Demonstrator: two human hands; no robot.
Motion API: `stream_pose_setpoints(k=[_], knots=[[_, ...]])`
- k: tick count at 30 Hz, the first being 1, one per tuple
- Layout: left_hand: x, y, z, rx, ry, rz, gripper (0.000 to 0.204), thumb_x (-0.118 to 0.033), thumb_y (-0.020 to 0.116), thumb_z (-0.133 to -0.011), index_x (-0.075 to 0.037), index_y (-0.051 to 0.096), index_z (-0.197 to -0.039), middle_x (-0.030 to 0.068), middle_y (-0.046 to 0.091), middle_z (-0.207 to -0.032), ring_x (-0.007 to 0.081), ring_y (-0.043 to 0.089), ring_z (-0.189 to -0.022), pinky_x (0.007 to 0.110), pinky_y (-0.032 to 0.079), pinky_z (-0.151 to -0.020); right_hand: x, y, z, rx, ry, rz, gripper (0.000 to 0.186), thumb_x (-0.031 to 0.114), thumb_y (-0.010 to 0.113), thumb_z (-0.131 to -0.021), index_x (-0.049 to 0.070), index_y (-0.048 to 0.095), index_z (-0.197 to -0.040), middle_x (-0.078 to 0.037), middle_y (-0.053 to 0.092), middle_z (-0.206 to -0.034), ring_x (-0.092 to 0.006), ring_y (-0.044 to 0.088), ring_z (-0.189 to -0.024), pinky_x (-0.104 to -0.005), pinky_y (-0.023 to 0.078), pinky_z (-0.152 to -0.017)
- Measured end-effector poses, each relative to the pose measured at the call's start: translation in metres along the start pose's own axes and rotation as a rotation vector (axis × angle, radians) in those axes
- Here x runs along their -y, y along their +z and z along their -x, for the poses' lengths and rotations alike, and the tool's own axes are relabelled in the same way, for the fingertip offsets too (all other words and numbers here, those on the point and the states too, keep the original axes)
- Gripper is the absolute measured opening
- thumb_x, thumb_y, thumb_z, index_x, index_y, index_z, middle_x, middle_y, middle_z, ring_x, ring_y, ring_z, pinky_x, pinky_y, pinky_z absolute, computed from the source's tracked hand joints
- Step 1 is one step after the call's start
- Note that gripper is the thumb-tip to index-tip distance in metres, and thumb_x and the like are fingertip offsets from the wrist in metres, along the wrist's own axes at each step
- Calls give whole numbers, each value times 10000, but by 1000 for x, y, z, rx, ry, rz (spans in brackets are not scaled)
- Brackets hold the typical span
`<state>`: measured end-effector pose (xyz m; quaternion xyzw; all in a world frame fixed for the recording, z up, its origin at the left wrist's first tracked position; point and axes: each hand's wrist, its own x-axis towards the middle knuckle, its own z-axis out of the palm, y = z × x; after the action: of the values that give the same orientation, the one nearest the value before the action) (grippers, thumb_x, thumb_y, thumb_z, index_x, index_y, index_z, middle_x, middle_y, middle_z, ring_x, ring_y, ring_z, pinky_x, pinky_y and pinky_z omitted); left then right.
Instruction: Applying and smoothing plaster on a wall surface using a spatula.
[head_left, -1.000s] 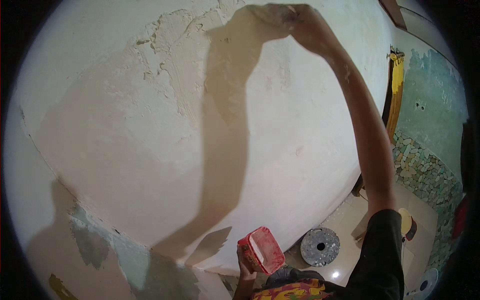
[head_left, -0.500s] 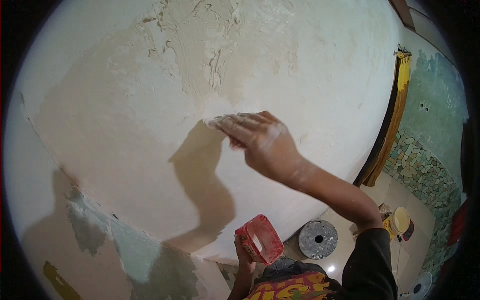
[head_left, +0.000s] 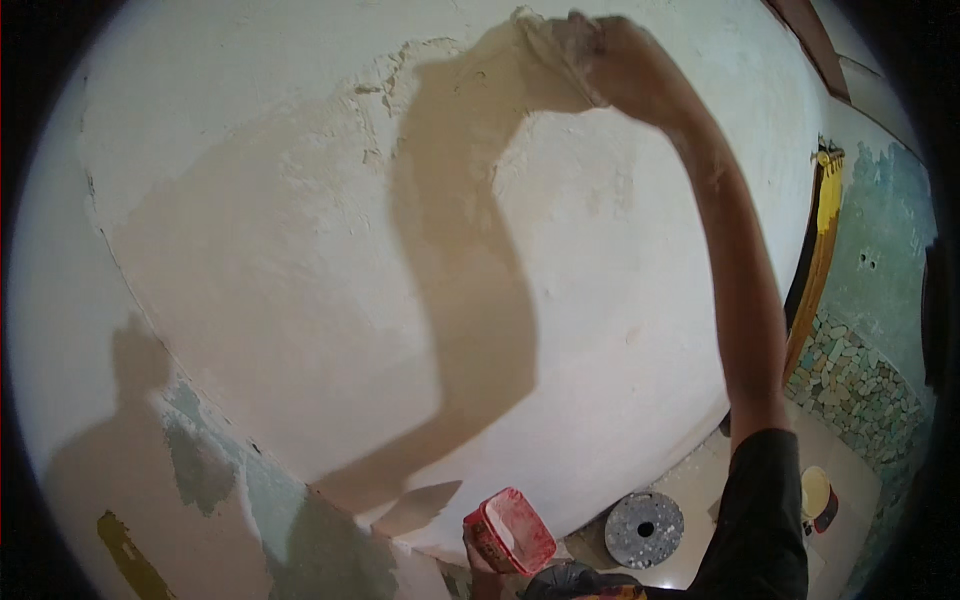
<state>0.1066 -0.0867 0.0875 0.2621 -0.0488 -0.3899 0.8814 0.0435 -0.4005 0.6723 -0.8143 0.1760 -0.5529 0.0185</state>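
My right hand (head_left: 610,62) is raised high on the white wall (head_left: 620,280), its fingers closed on a flat putty spreader (head_left: 555,55) that is against the surface. Rough, wet-looking patches of filler (head_left: 375,95) lie around and left of the spreader, partly in my arm's shadow. My left hand (head_left: 475,555) grips a red plastic tub (head_left: 515,530) low at the bottom centre, with whitish paste inside it.
A grey speckled disc (head_left: 645,528) with a centre hole sits on the tiled floor by the wall. A cream bucket (head_left: 815,492) stands right of it. At right are a yellow and brown hanging strip (head_left: 828,210) and a pebbled green wall (head_left: 850,370). A patchy wall (head_left: 200,470) is lower left.
My right hand was high a second ago, dropped to mid-wall half a second ago, and is now high again with the spreader. The left hand and tub have shifted slightly down.
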Motion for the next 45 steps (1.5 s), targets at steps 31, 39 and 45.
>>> stream_pose_setpoints(k=[31,39,45], knots=[[7,-33,15,-201,156,-102,626,-595,381,-1052,-91,545,-1384,96,646,-1285,271,626,-1174,460,534,-1001,16,10,-22,108,-397,70,311,209,580,-1037,62,694,-1287,-155,761,-1080,-254,733,-924,-408,574,-882],[6,-41,-4,-113,47,-31,544,-550,414,-1060,-118,589,-1340,74,665,-1271,248,650,-1134,454,557,-968,50,44,82,83,-455,160,344,49,608,-939,184,749,-1223,-99,758,-1070,-303,729,-851,-416,605,-813],[8,-37,1,56,25,-69,543,-536,426,-1065,-103,587,-1351,61,689,-1236,217,679,-1096,407,579,-931,53,79,150,253,-513,91,359,47,602,-932,193,747,-1226,-105,767,-958,-271,731,-801,-383,608,-714]])
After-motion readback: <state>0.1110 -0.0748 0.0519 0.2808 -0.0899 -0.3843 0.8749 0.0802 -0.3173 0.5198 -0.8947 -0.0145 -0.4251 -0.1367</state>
